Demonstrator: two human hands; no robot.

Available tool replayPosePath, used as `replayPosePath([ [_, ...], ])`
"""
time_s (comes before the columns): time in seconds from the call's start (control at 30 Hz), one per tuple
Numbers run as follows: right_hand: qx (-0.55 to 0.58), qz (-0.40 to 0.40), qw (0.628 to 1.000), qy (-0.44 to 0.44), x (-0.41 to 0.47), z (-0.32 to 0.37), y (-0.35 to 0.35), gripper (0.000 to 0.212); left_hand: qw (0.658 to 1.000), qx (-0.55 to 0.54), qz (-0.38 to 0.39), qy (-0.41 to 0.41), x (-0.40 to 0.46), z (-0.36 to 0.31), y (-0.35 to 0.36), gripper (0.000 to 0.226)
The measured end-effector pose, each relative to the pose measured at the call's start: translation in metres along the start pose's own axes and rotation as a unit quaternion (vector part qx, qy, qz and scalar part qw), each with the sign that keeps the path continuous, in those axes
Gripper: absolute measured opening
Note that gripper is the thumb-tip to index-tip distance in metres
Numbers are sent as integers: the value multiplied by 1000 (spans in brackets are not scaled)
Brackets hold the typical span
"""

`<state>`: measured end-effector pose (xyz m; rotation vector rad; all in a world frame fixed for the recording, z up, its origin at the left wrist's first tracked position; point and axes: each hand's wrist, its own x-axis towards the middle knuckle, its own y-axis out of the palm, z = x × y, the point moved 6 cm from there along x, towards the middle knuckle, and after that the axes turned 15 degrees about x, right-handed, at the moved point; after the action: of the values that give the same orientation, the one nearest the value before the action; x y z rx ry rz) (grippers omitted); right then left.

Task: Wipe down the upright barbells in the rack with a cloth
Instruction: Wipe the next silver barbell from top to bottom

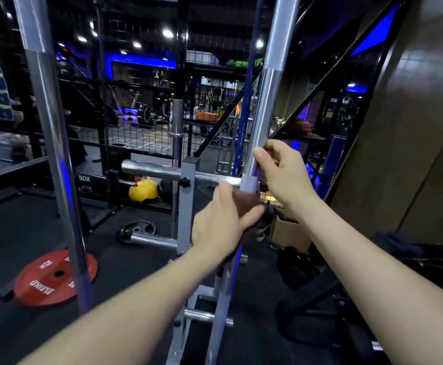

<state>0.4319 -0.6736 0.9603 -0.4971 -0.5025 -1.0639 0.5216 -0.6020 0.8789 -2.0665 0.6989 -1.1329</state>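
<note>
A person's right hand (pixel 281 175) curls its fingers and thumb around a chrome barbell (pixel 264 111) standing upright in a grey rack (pixel 187 206), steadying it just above a pale band on the shaft. The left hand (pixel 223 222), just below the right and blurred, closes around a dark brown cloth (pixel 246 204) pressed against the same barbell under that band. A blue bar (pixel 244 114) stands just behind this barbell, and a second barbell (pixel 49 127) rises well to its left, nearer the camera. Horizontal chrome pegs (pixel 152 168) jut from the rack beside the barbell; a red plate (pixel 54 279) lies on the black floor well to its left, near the foot of the second barbell.

The barbell is likely heavy, rigid steel: smooth and slippery on the polished stretch, rougher on the knurled part higher up. It looks best steadied on the shaft above the cloth, as now, so it cannot tip out of the rack. The cloth is soft and light and should wrap around the shaft to slide along it.
</note>
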Motion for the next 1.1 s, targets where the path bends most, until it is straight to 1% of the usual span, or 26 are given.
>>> replayPosePath([
  [0.07, -6, 0, 1000, -3, -2, 1, 2, 19, 999, 7, 51, -12, -21, 13, 22, 53],
  [0.13, -12, -8, 1000, 3, -1, 1, 2, 19, 997, 33, 64, -14, -23, 16, 28, 54],
  [0.2, -11, -13, 1000, 9, 0, 1, 2, 16, 998, 37, 42, -4, -12, 5, 16, 53],
  [0.3, -21, -24, 999, -3, 2, 0, 0, 14, 1000, -3, -28, 7, 21, -16, -15, 51],
  [0.37, -28, -22, 999, -4, 2, 0, -1, 14, 999, -4, -48, 16, 26, -21, -21, 49],
  [0.4, -23, -20, 1000, -5, 1, -1, -1, 14, 999, -5, -44, 12, 22, -18, -16, 48],
  [0.5, -17, -18, 1000, -6, -1, -2, 0, 18, 1000, -4, 11, -14, 1, 1, 13, 50],
  [0.63, -40, -22, 999, 1, -1, 3, 0, 23, 996, 50, 79, 0, -18, 11, 32, 55],
  [0.7, -44, -19, 999, 5, -1, 3, 1, 24, 996, 50, 67, 3, -15, 10, 26, 56],
  [0.8, -42, -14, 999, -9, -2, 3, 2, 21, 1000, -6, -2, 5, 7, -5, -6, 53],
  [0.83, -41, -12, 999, -11, -2, 3, 2, 19, 1000, -9, -23, 14, 14, -11, -15, 51],
  [0.9, -34, -7, 999, -11, -3, 0, 3, 17, 999, -4, -35, 18, 13, -13, -16, 48],
  [0.93, -25, -7, 1000, -12, -2, -2, 3, 17, 1000, -8, -28, 12, 8, -8, -8, 48],
  [1.0, -19, -3, 1000, -12, 0, -5, 2, 19, 1000, -14, 18, -13, -11, 7, 17, 49],
  [1.07, -22, 0, 1000, -14, 2, -7, 1, 19, 998, 8, 68, -17, -28, 19, 40, 51],
  [1.1, -24, -3, 1000, -15, 3, -7, 1, 19, 997, 18, 78, -13, -29, 22, 45, 52],
])
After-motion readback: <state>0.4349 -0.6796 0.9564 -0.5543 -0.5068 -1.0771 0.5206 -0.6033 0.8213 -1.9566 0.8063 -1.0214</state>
